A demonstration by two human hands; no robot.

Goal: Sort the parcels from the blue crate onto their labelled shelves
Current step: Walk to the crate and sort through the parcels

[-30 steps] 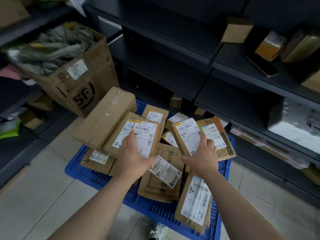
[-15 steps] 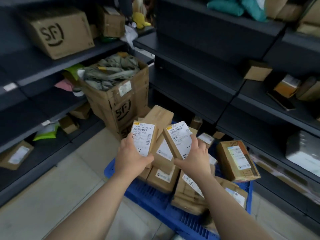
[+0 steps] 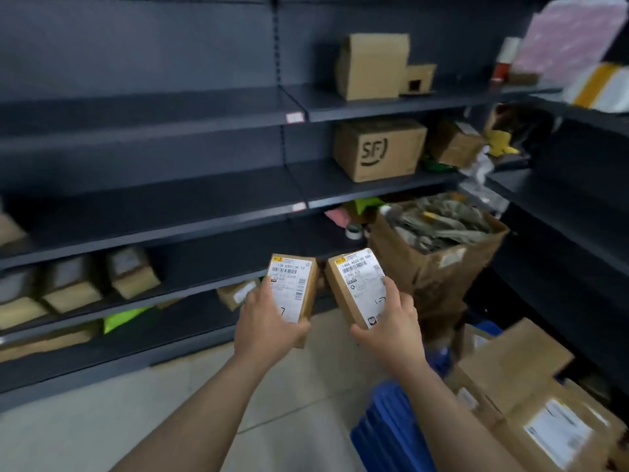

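My left hand [image 3: 269,321] grips a small brown parcel [image 3: 296,284] with a white label facing me. Just to its right, my right hand [image 3: 391,321] holds a second small labelled parcel [image 3: 357,284], tilted a little left. Both are raised in front of the dark grey shelves [image 3: 163,233]. The blue crate [image 3: 391,427] is low at the right, with several brown parcels [image 3: 551,427] piled on it. Small white tags [image 3: 294,117] sit on the shelf edges; their text is unreadable.
An SF box [image 3: 379,149] and a plain box [image 3: 372,66] stand on the upper shelves. A big open carton [image 3: 439,257] of grey-green bags stands on the floor behind my right hand. Small boxes [image 3: 78,284] line the lower left shelf. A second shelf unit [image 3: 571,206] runs along the right.
Both hands lifted their parcels out of the crate and stayed shut on them. My view swung left and up from the crate to the left shelf unit; the crate slid to the lower right.
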